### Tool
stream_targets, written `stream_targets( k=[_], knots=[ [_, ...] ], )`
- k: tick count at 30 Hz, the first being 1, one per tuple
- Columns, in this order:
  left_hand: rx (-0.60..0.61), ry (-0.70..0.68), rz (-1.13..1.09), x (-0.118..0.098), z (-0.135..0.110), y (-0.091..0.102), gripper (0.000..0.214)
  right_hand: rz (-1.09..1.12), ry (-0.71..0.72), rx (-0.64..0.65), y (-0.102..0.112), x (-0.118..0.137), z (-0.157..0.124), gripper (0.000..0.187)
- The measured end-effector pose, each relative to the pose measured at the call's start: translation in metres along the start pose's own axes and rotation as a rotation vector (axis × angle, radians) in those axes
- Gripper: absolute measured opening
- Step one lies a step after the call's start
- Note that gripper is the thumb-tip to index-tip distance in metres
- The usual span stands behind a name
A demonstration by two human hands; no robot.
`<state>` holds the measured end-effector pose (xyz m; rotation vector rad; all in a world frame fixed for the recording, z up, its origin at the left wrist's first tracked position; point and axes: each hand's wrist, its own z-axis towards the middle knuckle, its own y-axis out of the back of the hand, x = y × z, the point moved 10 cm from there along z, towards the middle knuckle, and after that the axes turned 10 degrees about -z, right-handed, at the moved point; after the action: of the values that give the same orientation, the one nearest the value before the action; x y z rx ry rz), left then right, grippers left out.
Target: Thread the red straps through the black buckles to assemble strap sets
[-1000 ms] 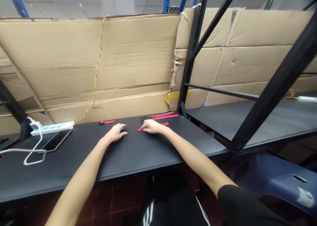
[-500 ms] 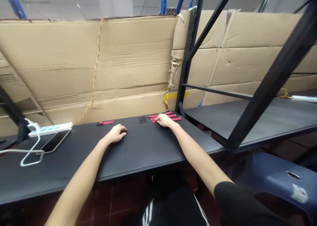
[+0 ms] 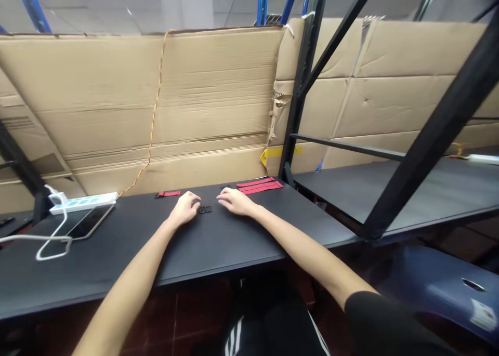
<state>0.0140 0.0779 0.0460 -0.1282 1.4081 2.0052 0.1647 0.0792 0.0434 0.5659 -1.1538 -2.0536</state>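
Note:
Small black buckles (image 3: 205,209) lie on the black tabletop between my hands, close to the left fingertips. My left hand (image 3: 186,209) rests on the table with its fingers curved and the thumb apart; whether it touches the buckles I cannot tell. Across from it, my right hand (image 3: 235,202) lies palm down, fingers stretched to the left, nothing visible in them. More black pieces behind the right fingers are partly hidden. Several red straps (image 3: 260,186) lie side by side just beyond that hand. A short red strap (image 3: 169,193) with a black end lies behind my left hand.
On the left are a white power strip (image 3: 83,202), a white cable (image 3: 54,236) and a tablet (image 3: 89,222). Cardboard (image 3: 218,96) walls the table's back. A black metal post (image 3: 298,96) and slanted brace (image 3: 421,137) stand at the right.
My right hand has moved left from the red straps toward my left hand. Black buckles now lie between the hands, where bare tabletop was before. The left hand has barely shifted.

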Motion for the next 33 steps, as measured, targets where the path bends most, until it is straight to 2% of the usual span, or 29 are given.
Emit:
stream_targets(
  k=[3, 6, 8, 13, 16, 21, 27, 29, 33],
  knots=[
    [-0.083, 0.08, 0.177, 0.013, -0.002, 0.015, 0.03, -0.036, 0.145, 0.038, -0.009, 0.057, 0.004, 0.042],
    [-0.125, 0.191, 0.346, 0.032, -0.006, 0.028, 0.036, -0.074, 0.19, 0.08, -0.013, 0.077, 0.004, 0.043],
    [-0.116, 0.263, 0.395, 0.049, -0.009, 0.032, 0.042, -0.108, 0.167, 0.118, -0.014, 0.07, 0.003, 0.044],
    [-0.004, 0.443, 0.372, 0.098, -0.013, 0.03, 0.057, -0.218, 0.013, 0.22, -0.009, 0.023, 0.001, 0.047],
    [0.052, 0.491, 0.332, 0.115, -0.014, 0.026, 0.064, -0.263, -0.08, 0.279, -0.007, 0.001, -0.002, 0.049],
    [0.083, 0.456, 0.345, 0.111, -0.011, 0.023, 0.058, -0.279, -0.152, 0.295, -0.005, -0.015, -0.005, 0.045],
    [0.092, 0.296, 0.468, 0.075, -0.006, 0.02, 0.041, -0.273, -0.169, 0.289, -0.009, -0.023, -0.005, 0.044],
    [0.093, 0.315, 0.489, 0.071, -0.007, 0.022, 0.043, -0.274, -0.165, 0.248, -0.008, -0.023, -0.004, 0.042],
    [0.155, 0.407, 0.432, 0.08, -0.012, 0.021, 0.038, -0.279, -0.116, 0.138, -0.003, -0.012, -0.002, 0.038]
  ],
)
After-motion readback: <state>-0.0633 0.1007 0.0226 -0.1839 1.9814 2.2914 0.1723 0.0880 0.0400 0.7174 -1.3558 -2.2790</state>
